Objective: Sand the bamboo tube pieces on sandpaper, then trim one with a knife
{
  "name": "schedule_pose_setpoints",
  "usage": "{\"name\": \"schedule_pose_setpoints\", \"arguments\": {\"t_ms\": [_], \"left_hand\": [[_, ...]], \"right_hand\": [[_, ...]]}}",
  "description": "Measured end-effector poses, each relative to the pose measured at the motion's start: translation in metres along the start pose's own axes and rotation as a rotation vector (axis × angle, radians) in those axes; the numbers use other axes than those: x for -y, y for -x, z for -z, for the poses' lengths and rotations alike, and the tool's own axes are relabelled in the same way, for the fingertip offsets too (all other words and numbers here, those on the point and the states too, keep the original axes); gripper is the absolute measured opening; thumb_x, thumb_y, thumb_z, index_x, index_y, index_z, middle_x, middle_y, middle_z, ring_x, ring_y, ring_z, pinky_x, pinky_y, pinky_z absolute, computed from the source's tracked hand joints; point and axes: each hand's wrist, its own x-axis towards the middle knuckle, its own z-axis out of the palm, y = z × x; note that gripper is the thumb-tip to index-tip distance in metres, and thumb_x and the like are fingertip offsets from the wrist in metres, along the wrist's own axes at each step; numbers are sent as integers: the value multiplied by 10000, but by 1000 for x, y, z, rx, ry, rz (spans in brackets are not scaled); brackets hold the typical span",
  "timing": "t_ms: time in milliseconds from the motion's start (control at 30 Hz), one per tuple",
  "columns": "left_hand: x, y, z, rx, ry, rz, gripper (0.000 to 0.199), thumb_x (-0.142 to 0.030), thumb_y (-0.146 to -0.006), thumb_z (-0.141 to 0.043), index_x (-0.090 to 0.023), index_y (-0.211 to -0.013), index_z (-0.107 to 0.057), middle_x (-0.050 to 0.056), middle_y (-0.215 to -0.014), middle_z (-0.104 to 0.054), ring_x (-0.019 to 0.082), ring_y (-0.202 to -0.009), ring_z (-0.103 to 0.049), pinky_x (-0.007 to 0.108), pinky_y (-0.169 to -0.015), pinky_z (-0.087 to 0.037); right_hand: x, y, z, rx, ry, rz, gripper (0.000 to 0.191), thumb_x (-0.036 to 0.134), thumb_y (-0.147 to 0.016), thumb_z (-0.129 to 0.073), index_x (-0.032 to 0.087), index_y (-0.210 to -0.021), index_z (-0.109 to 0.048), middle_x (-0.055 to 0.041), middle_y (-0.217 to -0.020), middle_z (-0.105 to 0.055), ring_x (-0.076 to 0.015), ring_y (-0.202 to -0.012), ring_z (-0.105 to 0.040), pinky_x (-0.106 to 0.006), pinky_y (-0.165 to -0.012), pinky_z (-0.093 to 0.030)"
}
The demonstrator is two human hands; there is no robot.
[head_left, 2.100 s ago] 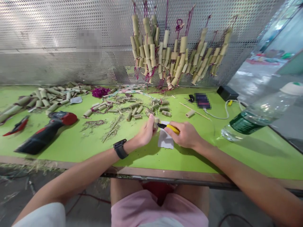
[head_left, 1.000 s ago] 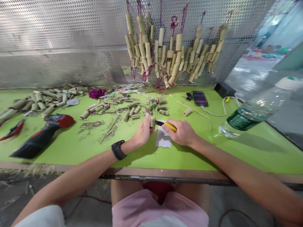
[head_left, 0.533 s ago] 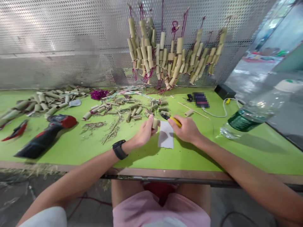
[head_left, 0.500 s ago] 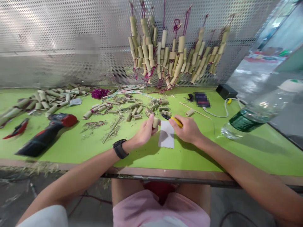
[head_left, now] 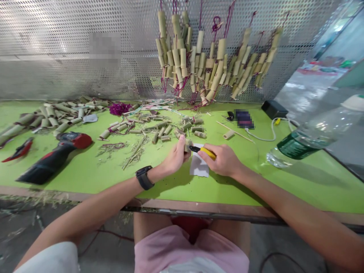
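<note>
In the middle of the green table, my left hand, with a black watch on its wrist, grips a short bamboo tube with one end facing right. My right hand is wrapped round a yellow-handled tool with a black tip; its exact kind is unclear. The tip meets the tube's right end, or is very close to it. Beneath the tool lies a white piece of paper. Loose bamboo pieces and shavings lie just beyond my left hand.
A cordless drill and red-handled pruners lie left, before a bamboo pile. Strung bamboo bundles hang on the perforated metal panel. At right are a water bottle, a black box and a white cable.
My right hand has brought the tool down and left, so its black tip is now at the tube's end. My left hand still holds the tube. The view has shifted slightly.
</note>
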Motion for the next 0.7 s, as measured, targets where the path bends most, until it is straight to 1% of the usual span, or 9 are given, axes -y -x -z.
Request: {"name": "schedule_pose_setpoints", "arguments": {"t_ms": [67, 133, 200, 233, 300, 400, 467, 600, 700], "left_hand": [[-2, 5, -2, 31, -54, -27, 724, -893, -985, -302, -246, -687, -432, -57, -541, -281, 105, -461, -235, 272, -448, -196], [-5, 9, -6, 111, -68, -55, 727, -872, -1001, -304, -239, -678, -457, -45, -555, -305, 110, -475, -258, 285, -466, -230], [-9, 11, -7, 159, -36, -73, 724, -845, -1024, -281, -234, -673, -448, -41, -565, -305, 110, -490, -259, 283, -480, -242], [-11, 10, -6, 146, -12, -64, 714, -849, -1018, -299, -235, -684, -444, -48, -569, -287, 109, -489, -246, 276, -469, -222], [-13, 6, -3, 93, 52, 16, 684, -843, -1015, -331, -234, -734, -464, -69, -588, -239, 103, -485, -192, 259, -451, -164], [-12, -1, 2, 34, 138, 167, 658, -798, -1048, -289, -229, -776, -477, -81, -621, -192, 99, -489, -146, 238, -451, -127], [-10, -3, 3, 29, 161, 217, 676, -804, -1048, -269, -229, -739, -444, -76, -622, -194, 95, -483, -143, 238, -451, -132], [-5, -2, -1, -2, 108, 151, 692, -831, -1032, -272, -241, -682, -357, -70, -583, -211, 95, -466, -175, 245, -443, -157], [-2, 0, -3, -16, 63, 72, 687, -841, -1027, -259, -243, -727, -416, -74, -567, -224, 105, -463, -198, 246, -444, -181]], "right_hand": [[-11, -5, 3, -16, 19, -62, 536, 641, -1044, -433, 230, -730, -572, -13, -589, -559, -154, -510, -453, -319, -551, -281], [-27, -10, 8, -41, 21, -181, 593, 678, -1056, -381, 231, -722, -582, -25, -556, -555, -162, -476, -438, -325, -513, -271], [-40, -14, 14, -133, 55, -229, 607, 716, -1045, -393, 235, -724, -578, -36, -567, -565, -172, -497, -459, -326, -507, -277], [-42, -15, 16, -171, 53, -226, 602, 713, -1049, -386, 237, -736, -578, -35, -573, -565, -173, -497, -461, -326, -504, -275], [-39, -15, 17, -192, 24, -170, 588, 702, -1053, -369, 240, -751, -571, -25, -573, -549, -166, -478, -444, -326, -492, -262], [-19, -10, 12, -115, -33, -53, 548, 660, -1047, -388, 240, -732, -544, -4, -561, -514, -147, -454, -413, -322, -491, -252], [-6, -6, 7, -68, -43, -4, 504, 616, -1037, -433, 234, -725, -536, 4, -574, -515, -141, -478, -439, -311, -518, -274], [2, -1, 2, -8, -62, 28, 466, 572, -1031, -467, 225, -731, -551, 7, -594, -534, -135, -511, -475, -293, -552, -305], [-1, 0, 3, 14, -68, 40, 457, 567, -1029, -467, 219, -759, -588, -5, -617, -577, -140, -532, -494, -288, -565, -317]]}}
